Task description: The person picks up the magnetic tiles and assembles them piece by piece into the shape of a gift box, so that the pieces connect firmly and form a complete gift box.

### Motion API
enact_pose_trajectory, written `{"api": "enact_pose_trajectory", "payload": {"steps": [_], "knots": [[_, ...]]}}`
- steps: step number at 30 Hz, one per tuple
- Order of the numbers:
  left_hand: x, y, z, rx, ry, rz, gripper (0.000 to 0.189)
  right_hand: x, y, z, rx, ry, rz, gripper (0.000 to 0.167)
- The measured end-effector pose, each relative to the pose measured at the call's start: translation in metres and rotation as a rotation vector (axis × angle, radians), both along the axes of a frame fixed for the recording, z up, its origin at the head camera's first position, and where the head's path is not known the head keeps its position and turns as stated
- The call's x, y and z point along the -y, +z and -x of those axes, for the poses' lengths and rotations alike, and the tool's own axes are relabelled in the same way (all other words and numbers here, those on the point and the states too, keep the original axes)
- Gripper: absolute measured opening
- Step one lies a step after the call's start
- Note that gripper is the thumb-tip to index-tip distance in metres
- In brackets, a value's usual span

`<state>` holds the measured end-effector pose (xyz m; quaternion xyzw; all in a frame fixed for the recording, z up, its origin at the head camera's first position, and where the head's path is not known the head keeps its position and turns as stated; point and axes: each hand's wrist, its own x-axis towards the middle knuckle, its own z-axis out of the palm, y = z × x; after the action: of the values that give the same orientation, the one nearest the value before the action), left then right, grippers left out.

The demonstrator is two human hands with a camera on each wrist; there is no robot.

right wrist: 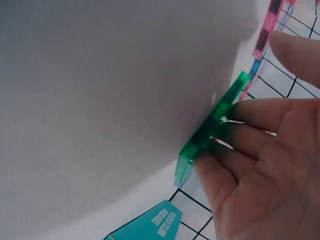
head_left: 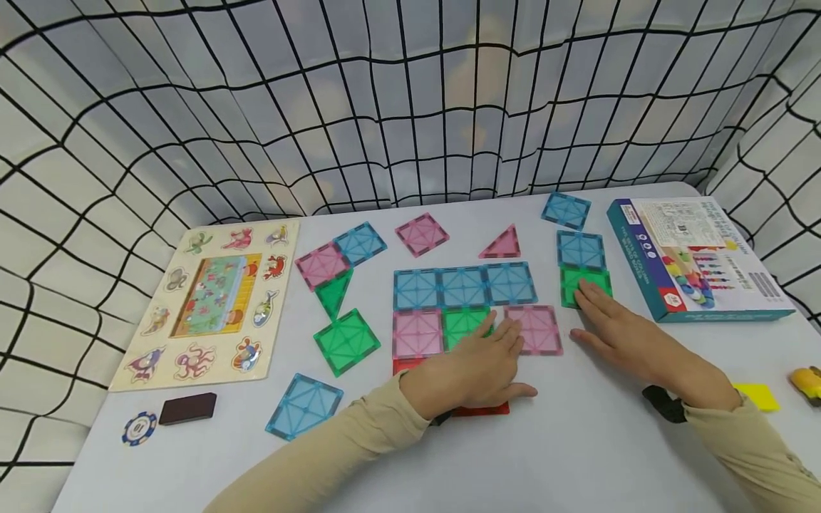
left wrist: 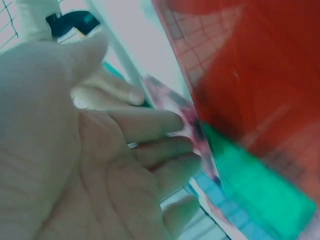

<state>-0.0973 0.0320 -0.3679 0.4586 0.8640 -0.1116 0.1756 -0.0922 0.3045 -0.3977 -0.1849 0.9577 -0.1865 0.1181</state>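
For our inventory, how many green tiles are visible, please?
4: left triangle, left square, centre tile partly under the left hand, right tile partly under the right hand; others may be hidden.

Sixteen blue, pink and green tiles (head_left: 462,286) and two hands: one left hand (head_left: 474,367), one right hand (head_left: 622,342).
The sixteen split into seven blue squares (head_left: 360,244), four pink squares (head_left: 323,265), three green squares (head_left: 346,342), one pink triangle (head_left: 504,244) and one green triangle (head_left: 333,292); red tiles (head_left: 487,410) also show, but the left hand and arm cover too much of them to count. Besides these: one puzzle board (head_left: 221,347) with ten sea-animal pictures (head_left: 195,361) around its middle, one box (head_left: 702,263), one round chip (head_left: 139,429), one dark brown block (head_left: 188,409), one yellow slip (head_left: 759,397) and one yellow toy (head_left: 807,385).
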Motion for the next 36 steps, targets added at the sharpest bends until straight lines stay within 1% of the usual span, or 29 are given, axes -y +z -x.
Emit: {"api": "enact_pose_trajectory", "payload": {"steps": [3, 5, 9, 10, 12, 13, 15, 17, 19, 21, 22, 24, 26, 27, 28, 30, 33, 36], "knots": [[0.012, -0.001, 0.006, 0.011, 0.033, -0.021, 0.072, 0.005, 0.001, 0.0, -0.003, 0.012, -0.01, 0.082], [0.02, -0.002, 0.01, 0.031, 0.028, -0.045, 0.071, 0.006, 0.001, -0.001, 0.006, 0.013, -0.021, 0.083], [0.04, -0.003, 0.016, 0.123, 0.008, -0.115, 0.071, 0.007, 0.004, -0.002, 0.033, 0.014, -0.029, 0.084], [0.047, -0.003, 0.017, 0.144, 0.007, -0.142, 0.071, 0.007, 0.004, -0.002, 0.043, 0.013, -0.029, 0.084], [0.065, 0.0, 0.02, 0.183, 0.028, -0.2, 0.071, 0.007, 0.004, -0.002, 0.05, 0.019, -0.019, 0.083], [0.075, 0.001, 0.021, 0.185, 0.038, -0.232, 0.07, 0.007, 0.004, -0.002, 0.056, 0.02, -0.015, 0.083], [0.1, 0.005, 0.02, 0.161, 0.091, -0.288, 0.069, 0.007, 0.004, -0.002, 0.06, 0.025, -0.007, 0.082], [0.129, 0.012, 0.017, 0.123, 0.181, -0.318, 0.067, 0.007, 0.005, -0.002, 0.067, 0.031, -0.006, 0.081], [0.158, 0.018, 0.011, 0.078, 0.276, -0.316, 0.065, 0.008, 0.007, -0.002, 0.079, 0.034, -0.01, 0.081], [0.184, 0.022, 0.003, 0.065, 0.376, -0.291, 0.066, 0.008, 0.011, -0.001, 0.084, 0.035, -0.031, 0.081], [0.195, 0.023, -0.001, 0.063, 0.408, -0.278, 0.066, 0.008, 0.013, 0.0, 0.066, 0.042, -0.052, 0.078], [0.21, 0.023, -0.007, 0.08, 0.446, -0.26, 0.069, 0.011, 0.018, 0.002, 0.024, 0.055, -0.096, 0.071], [0.217, 0.02, -0.012, 0.105, 0.452, -0.257, 0.073, 0.018, 0.024, 0.004, -0.022, 0.075, -0.116, 0.06], [0.218, 0.018, -0.014, 0.116, 0.443, -0.263, 0.074, 0.024, 0.027, 0.004, -0.05, 0.092, -0.113, 0.055], [0.218, 0.016, -0.015, 0.125, 0.431, -0.267, 0.074, 0.031, 0.03, 0.005, -0.078, 0.117, -0.097, 0.05], [0.216, 0.013, -0.016, 0.133, 0.404, -0.273, 0.076, 0.049, 0.035, 0.007, -0.1, 0.178, -0.035, 0.046], [0.213, 0.011, -0.012, 0.139, 0.378, -0.281, 0.073, 0.081, 0.04, 0.008, -0.119, 0.31, 0.047, 0.041], [0.218, 0.011, -0.002, 0.158, 0.387, -0.308, 0.071, 0.111, 0.04, 0.009, -0.106, 0.444, 0.089, 0.037]]}}
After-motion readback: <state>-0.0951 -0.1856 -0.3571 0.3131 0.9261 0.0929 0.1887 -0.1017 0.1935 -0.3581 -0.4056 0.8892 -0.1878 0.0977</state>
